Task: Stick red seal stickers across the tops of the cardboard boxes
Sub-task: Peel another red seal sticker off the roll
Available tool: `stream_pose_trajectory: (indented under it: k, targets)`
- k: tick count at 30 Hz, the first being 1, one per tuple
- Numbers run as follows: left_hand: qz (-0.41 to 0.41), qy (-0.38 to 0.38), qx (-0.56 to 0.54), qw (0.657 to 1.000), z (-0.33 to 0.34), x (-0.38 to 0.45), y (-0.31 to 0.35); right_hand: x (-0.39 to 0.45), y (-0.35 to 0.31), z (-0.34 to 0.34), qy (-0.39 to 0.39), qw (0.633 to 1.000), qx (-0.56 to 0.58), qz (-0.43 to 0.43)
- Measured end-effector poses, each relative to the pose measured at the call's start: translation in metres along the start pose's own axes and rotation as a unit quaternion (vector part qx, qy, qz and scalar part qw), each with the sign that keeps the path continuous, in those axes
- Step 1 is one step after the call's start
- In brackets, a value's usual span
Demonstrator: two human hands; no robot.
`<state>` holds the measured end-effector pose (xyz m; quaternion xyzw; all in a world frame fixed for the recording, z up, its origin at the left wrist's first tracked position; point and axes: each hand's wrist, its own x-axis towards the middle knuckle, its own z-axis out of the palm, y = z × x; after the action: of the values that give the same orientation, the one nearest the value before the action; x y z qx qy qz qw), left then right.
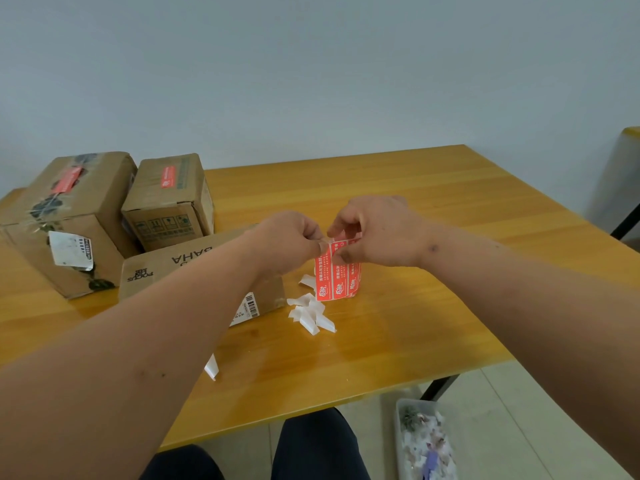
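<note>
A sheet of red seal stickers (pixel 337 277) hangs upright over the middle of the table. My left hand (pixel 292 242) pinches its top left corner. My right hand (pixel 372 230) pinches its top edge, thumb and fingers curled on a sticker. Three cardboard boxes stand at the left. The large taped box (pixel 69 216) and the smaller box (pixel 169 199) each carry a red seal sticker on top. The nearest box (pixel 180 268), printed with black letters, lies under my left forearm, its top partly hidden.
White backing scraps (pixel 311 313) lie in a heap just below the sticker sheet, and one more scrap (pixel 212 367) lies near the table's front edge (pixel 346 400). A clear bin of scraps (pixel 424 441) stands on the floor at the right. My knees show below the table.
</note>
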<state>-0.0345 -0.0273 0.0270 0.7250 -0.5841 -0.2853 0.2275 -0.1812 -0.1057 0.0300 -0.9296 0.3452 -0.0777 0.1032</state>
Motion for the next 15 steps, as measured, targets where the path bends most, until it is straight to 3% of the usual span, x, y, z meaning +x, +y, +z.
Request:
stream_pose_trajectory:
  k: [15]
  targets:
    - [-0.005, -0.01, 0.009, 1.0, -0.0012, 0.001, 0.001, -0.0005, -0.0055, 0.0011, -0.012, 0.999, -0.026, -0.016]
